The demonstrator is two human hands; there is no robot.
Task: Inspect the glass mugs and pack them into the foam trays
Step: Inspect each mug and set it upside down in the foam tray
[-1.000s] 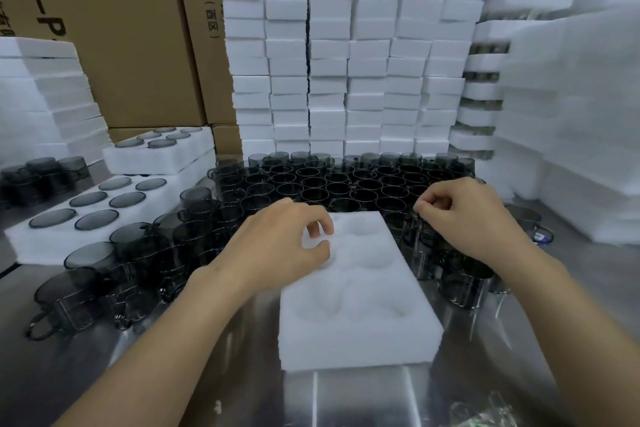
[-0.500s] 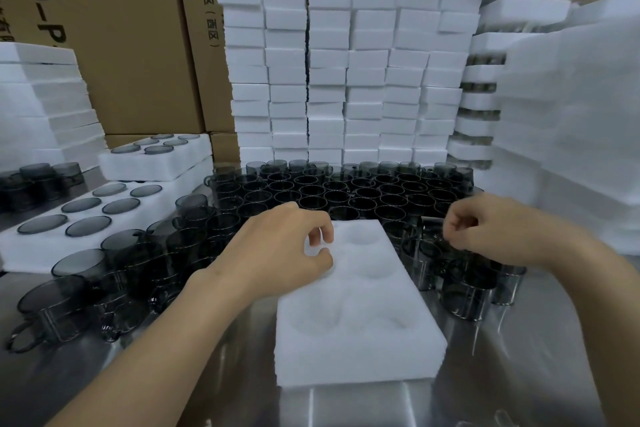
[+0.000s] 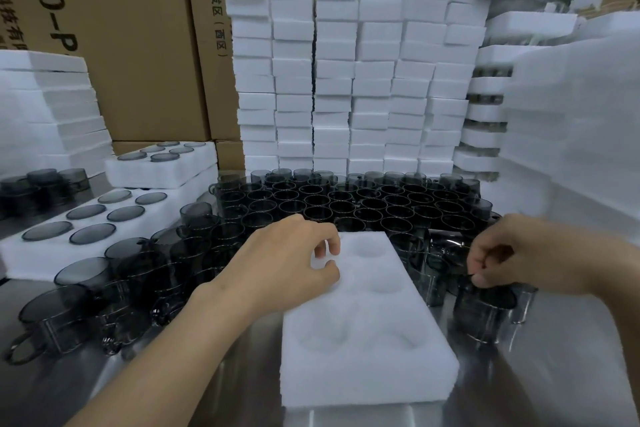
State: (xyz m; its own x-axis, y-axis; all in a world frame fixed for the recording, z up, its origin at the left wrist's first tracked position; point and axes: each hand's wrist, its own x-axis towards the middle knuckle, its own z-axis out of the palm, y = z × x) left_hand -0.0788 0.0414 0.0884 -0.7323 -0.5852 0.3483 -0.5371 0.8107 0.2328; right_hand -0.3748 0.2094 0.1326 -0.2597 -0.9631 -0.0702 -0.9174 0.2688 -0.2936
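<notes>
An empty white foam tray (image 3: pixel 367 340) with round pockets lies on the steel table in front of me. My left hand (image 3: pixel 287 263) rests on its far left corner, thumb and forefinger pinching the foam at the first pocket. To the right, my right hand (image 3: pixel 519 253) pinches the rim of a smoky grey glass mug (image 3: pixel 481 315) that stands upright beside the tray. Several more grey mugs (image 3: pixel 346 201) are crowded together behind the tray.
Loose mugs (image 3: pixel 86 288) stand left of the tray. Beyond them lie filled foam trays (image 3: pixel 45 253), one stacked on another. Stacks of foam trays (image 3: pixel 346 80) wall the back and right, with cardboard boxes (image 3: pixel 121 45) behind. Bare steel table (image 3: pixel 554 374) shows at the near right.
My right hand has moved right and down from the mugs behind the tray and now grips a mug's rim. The left hand has stayed on the tray.
</notes>
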